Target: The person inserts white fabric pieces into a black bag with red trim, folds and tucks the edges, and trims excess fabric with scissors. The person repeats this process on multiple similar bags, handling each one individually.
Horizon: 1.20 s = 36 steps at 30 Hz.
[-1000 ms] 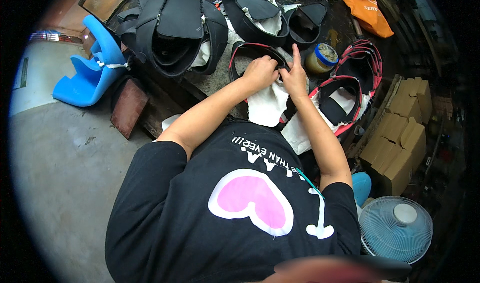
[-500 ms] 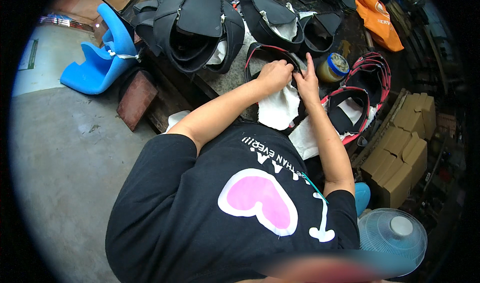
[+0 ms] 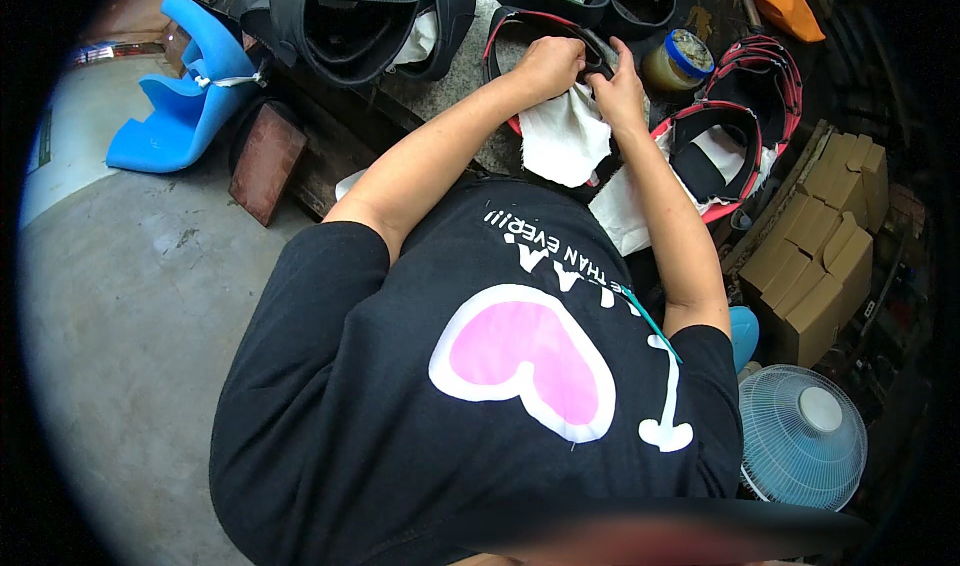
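Note:
A black shoe upper (image 3: pixel 493 56) with a red edge and a white cloth lining (image 3: pixel 562 138) hanging from it lies at the near side of the bench. My left hand (image 3: pixel 548 68) is closed, its fingertips pinching the upper's black rim. On the rim's right side, my right hand (image 3: pixel 618 96) grips with thumb and fingers, close beside the left. Their fingers partly hide the spot being held. To the right of my forearm sits another red-edged upper (image 3: pixel 715 156), in front of a stack of similar ones (image 3: pixel 765 76).
An open jar with a blue rim (image 3: pixel 680 61) stands right of my hands. Larger black uppers (image 3: pixel 365 26) crowd the far side. Cardboard boxes (image 3: pixel 815 256) and a fan (image 3: pixel 805 436) are at the right, a blue foam piece (image 3: pixel 180 116) at the left.
The whole view has shifted, so the bench and hands appear higher. My right hand's raised fingers have bent in toward the rim; the left keeps its pinch.

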Motion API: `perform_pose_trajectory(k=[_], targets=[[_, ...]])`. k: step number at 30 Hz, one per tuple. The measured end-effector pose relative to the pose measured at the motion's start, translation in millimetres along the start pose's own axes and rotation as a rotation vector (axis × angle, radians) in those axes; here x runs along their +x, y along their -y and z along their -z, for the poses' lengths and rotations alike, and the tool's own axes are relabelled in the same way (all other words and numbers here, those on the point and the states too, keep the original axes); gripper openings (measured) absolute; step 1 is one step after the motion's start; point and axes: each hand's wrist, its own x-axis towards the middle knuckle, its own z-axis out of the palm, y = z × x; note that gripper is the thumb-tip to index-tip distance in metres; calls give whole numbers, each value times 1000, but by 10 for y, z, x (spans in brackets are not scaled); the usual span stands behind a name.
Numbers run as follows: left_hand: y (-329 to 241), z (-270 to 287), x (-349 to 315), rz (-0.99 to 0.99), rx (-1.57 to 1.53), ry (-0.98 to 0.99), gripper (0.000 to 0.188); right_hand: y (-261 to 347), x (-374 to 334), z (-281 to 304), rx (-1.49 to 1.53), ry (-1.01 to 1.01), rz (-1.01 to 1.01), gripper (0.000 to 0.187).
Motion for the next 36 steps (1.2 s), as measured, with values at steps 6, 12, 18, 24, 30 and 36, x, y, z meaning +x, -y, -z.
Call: perform_pose_trajectory(k=[6,12,18,24,30,36], targets=[[3,9,-9,10,-6,-4,21,6,2,18,109,-34,47,65],[-4,-28,-8,-119,88,-45,23,15,40,45,97,-46,80,63],[56,-4,17,-3,-24,-33,21,-18,80,13,125,-41,-14,70],[117,14,-75,-141,83,77,19,18,-3,33,56,55,73,87],[171,-32,-3,-90,103,61,15,162,1,84,-63,108,-102,95],[227,20,72,-2,23,162,15,370,-125,349,-205,-198,345,90]])
